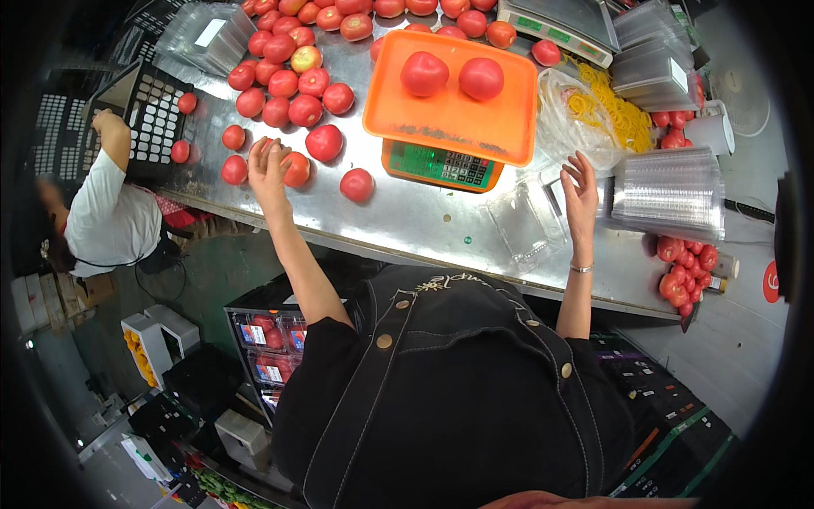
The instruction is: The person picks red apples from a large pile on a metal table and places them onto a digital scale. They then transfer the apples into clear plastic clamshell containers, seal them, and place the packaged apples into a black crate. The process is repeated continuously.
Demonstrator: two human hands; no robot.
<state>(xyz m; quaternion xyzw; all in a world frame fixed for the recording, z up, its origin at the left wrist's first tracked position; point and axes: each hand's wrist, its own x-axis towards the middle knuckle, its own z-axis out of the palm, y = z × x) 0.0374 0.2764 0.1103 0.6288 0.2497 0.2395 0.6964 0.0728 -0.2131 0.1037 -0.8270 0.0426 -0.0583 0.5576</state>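
My left hand hovers at the near edge of the loose tomatoes, its fingers loosely curled and apart. One tomato lies right beside its thumb, and another is partly hidden behind the fingers; whether they touch is unclear. To the right, my right hand is empty, fingers spread, over the edge of a clear plastic clamshell container. Between the hands stands a digital scale with an orange tray on top. Two tomatoes, one on the left and one on the right, rest on that tray.
Nested clear containers stand right of my right hand, near yellow rubber bands and a plastic bag. Bunched tomatoes sit at the right end of the metal table. At left, a person reaches to a black crate.
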